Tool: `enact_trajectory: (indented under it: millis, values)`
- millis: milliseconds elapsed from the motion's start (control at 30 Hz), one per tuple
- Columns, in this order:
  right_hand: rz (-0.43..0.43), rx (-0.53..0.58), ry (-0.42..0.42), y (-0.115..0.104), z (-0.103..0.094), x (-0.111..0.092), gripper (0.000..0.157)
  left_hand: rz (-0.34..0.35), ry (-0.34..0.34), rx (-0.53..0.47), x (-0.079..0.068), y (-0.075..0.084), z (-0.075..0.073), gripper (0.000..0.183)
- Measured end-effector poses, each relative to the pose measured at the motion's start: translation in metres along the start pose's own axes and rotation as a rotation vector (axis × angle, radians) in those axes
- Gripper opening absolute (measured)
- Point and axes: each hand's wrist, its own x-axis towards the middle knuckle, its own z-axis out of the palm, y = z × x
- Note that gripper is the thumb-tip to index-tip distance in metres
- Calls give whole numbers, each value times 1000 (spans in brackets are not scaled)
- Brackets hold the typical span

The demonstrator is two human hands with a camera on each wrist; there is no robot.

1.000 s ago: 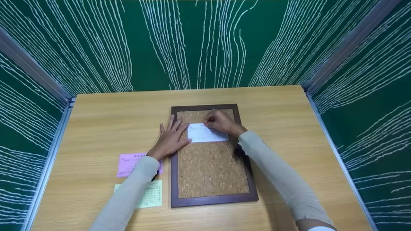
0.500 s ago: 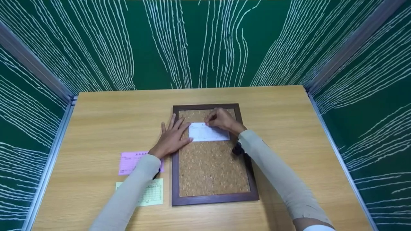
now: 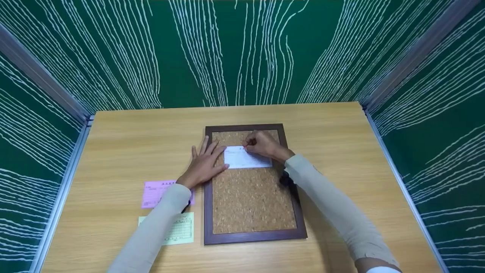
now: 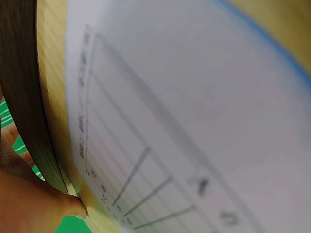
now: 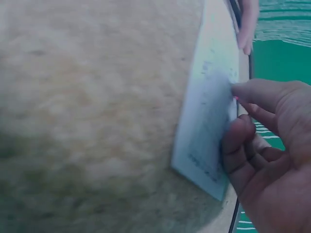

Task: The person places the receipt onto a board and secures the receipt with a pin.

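Note:
A white printed slip [image 3: 242, 161] lies across the upper part of a cork board [image 3: 250, 204] with a dark brown frame. My left hand [image 3: 201, 167] rests over the board's left edge, fingers spread, thumb and forefinger touching the slip's left end. At the slip's top edge, near its middle, my right hand [image 3: 263, 144] pinches a small red push pin [image 3: 244, 147] between thumb and forefinger. The right wrist view shows a bit of the pin [image 5: 236, 98] beside the thumb; its point is hidden. That hand's other fingers are curled.
Left of the board, a purple slip [image 3: 153, 191] and a green slip [image 3: 180, 231] lie on the wooden table [image 3: 329, 129], both partly under the left sleeve. A printed sheet [image 4: 194, 97] fills much of the left wrist view. Green walls with white lines enclose the table.

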Motion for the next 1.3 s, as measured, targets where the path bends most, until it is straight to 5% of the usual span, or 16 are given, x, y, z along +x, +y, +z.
enact_trajectory:
  millis: [600,1300]
  values:
    - [-108,79,96,10,2,-50,19,1,6,-11,0,-1,2,78]
    - [-104,94,195,30,-19,-100,58,2,-6,-14,1,-1,2,79]
